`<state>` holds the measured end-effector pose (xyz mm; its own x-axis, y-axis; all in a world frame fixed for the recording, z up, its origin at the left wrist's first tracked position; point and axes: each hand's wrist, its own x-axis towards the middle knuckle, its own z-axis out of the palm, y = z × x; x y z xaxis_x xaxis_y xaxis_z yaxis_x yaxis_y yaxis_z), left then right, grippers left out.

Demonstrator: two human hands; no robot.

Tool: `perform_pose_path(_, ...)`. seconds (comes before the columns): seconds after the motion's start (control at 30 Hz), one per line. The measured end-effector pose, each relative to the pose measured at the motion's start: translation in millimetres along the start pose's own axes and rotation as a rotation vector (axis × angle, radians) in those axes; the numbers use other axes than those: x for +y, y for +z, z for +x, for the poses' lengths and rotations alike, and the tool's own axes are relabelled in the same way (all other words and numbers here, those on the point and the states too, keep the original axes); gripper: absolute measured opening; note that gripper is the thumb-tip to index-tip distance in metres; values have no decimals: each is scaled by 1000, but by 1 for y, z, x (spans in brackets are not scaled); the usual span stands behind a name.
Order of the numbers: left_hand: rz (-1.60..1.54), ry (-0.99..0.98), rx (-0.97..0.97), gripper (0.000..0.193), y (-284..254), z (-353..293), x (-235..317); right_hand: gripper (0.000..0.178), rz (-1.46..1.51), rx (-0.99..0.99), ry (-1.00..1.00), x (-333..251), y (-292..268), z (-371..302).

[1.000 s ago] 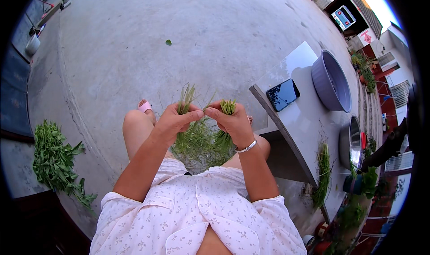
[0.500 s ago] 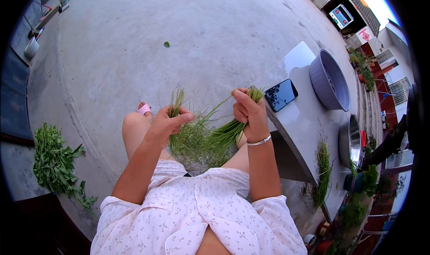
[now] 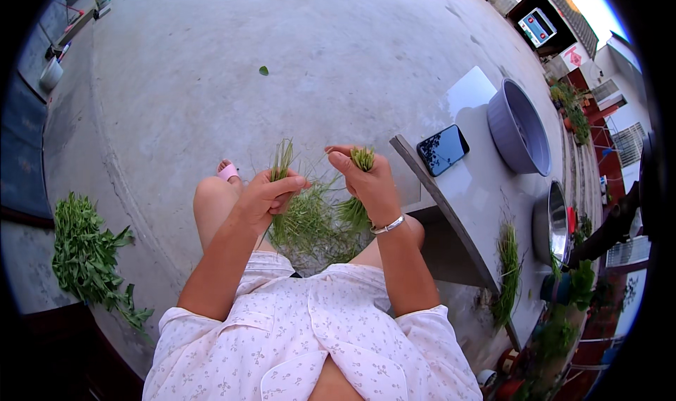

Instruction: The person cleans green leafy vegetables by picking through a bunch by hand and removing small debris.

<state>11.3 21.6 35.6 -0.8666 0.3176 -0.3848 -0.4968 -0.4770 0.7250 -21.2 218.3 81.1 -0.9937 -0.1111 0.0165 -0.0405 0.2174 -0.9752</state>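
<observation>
My left hand (image 3: pixel 269 195) is closed round a small bunch of thin, chive-like green stalks (image 3: pixel 282 158), with their tips sticking up past the fingers. Level with it, my right hand (image 3: pixel 371 186) grips a thicker bunch of the same stalks (image 3: pixel 362 159). Its pale cut ends show above the fist, and the green part hangs below. The right thumb and forefinger point toward the left hand; whether they pinch a stalk is too fine to tell. Beneath both hands, between my knees, lies a loose heap of stalks and trimmings (image 3: pixel 310 221).
At my right stands a grey table (image 3: pixel 465 190) with a phone (image 3: pixel 443 149), a purple basin (image 3: pixel 503 130), a metal bowl (image 3: pixel 553 221) and more green stalks (image 3: pixel 508 271). Leafy greens (image 3: pixel 88 249) lie on the concrete floor (image 3: pixel 190 70) at left.
My right hand has moved left, closer to the left hand, and turned so the bunch's cut ends face up. The long stalk stretched between the hands no longer shows. My left hand barely moved.
</observation>
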Motion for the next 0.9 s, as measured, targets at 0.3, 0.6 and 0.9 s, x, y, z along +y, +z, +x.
perform_pose_path(0.3, 8, -54, -37, 17, -3, 2, 0, 16, 538, 25, 103, -7, -9, 8)
perform_pose_path(0.6, -76, 21, 78, 23, -20, 6, -5, 27, 659, 355, -60, -11, -51, 8)
perform_pose_path(0.9, -306, -57, -312, 37, -15, 11, -10, 23, 135, -96, 109, 7, -1, 0)
